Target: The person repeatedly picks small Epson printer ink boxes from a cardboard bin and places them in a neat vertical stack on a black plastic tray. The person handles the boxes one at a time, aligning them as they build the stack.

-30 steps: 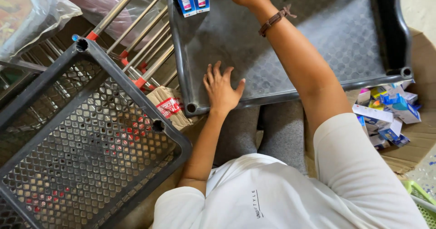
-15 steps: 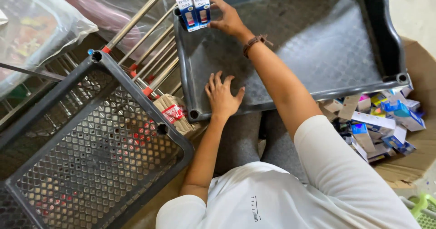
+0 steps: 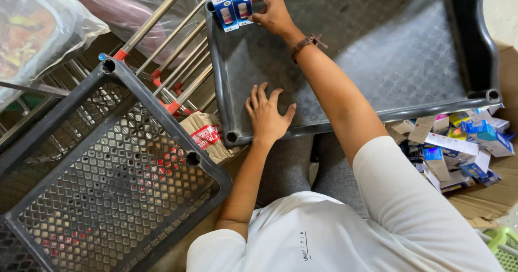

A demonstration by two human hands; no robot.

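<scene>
The right hand's point(image 3: 275, 14) fingers point(image 3: 258, 6) pinch two small pink-and-blue cartons point(image 3: 231, 3), standing them upright in the grey shelf tray's point(image 3: 377, 61) far left corner. The left hand point(image 3: 265, 115) lies flat and empty, bracing the near rim. Judging by this, stocking has just begun; more cartons wait in the cardboard box point(image 3: 458, 148) at right.

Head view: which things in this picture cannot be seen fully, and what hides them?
- Two small boxes: tops cut off by the top edge; the right hand covers one side.
- Grey tray: near wall partly hidden by the right arm and the left hand.
- Pile of boxes: partly hidden behind the tray.
- Bag: contents blurred by plastic.
</scene>
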